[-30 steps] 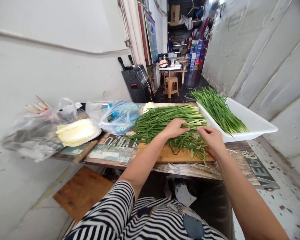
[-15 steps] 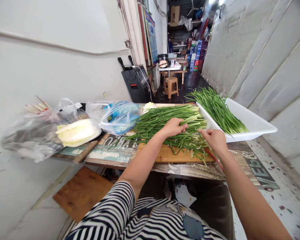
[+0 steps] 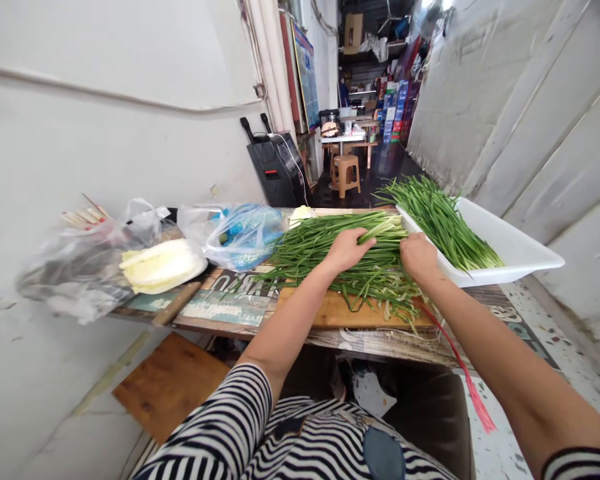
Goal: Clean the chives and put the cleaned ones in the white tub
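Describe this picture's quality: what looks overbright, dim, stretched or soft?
In the head view, the napa cabbage looks bleached, the back shelves dim; in the head view, wide-angle distortion stretches the white tub, the leftmost plastic bag looks softer than the chives.

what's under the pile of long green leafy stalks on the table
A flat brown wooden board shows at the near edge of the green pile; its far part and anything else beneath are covered.

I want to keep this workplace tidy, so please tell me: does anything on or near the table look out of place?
Yes. On the right-hand side, a red string dangles past the front edge of the table, looking stray. Limp leaves also lie messily across the cutting board.
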`<state>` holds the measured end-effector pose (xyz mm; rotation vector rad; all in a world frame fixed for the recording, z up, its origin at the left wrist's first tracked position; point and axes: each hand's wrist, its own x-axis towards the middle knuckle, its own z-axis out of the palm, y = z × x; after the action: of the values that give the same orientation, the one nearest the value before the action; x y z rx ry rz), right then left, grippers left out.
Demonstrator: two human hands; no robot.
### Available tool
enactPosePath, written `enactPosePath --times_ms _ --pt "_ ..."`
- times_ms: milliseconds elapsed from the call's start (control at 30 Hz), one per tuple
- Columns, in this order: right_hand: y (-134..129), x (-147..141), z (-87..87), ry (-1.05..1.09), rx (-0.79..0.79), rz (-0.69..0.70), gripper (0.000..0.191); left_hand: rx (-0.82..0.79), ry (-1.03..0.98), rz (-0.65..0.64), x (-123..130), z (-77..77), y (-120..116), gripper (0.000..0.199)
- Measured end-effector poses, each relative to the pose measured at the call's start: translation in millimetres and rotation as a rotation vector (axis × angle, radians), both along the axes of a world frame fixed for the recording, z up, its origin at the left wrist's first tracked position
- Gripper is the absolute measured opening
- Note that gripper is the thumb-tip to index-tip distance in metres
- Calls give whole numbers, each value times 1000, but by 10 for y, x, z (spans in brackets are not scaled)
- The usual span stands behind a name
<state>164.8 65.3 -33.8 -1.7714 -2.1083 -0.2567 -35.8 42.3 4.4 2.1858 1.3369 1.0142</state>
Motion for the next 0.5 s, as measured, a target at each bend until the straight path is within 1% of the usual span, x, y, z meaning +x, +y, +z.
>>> enactPosePath --times_ms 33,133,200,233,300,400,467,500 --pt "-32 27 20 31 11 41 22 4 3 20 -2 7 -1 24" --pt "-196 115 58 114 38 225 20 20 39 55 13 26 -13 24" --pt "-335 143 48 170 31 321 21 24 82 18 40 25 -24 25" --pt "-405 140 34 239 24 342 23 17 103 -20 55 18 -31 25" --pt "-526 108 -3 482 4 332 26 -24 134 -116 83 -5 -44 25" --pt "-625 56 -50 885 -74 261 31 -145 118 -261 102 -39 -68 26" --pt "-631 68 -72 1058 -100 196 37 -210 87 -296 99 -46 -79 26" --pt "-622 91 -85 1101 -77 166 39 -223 72 -284 96 -45 -82 26"
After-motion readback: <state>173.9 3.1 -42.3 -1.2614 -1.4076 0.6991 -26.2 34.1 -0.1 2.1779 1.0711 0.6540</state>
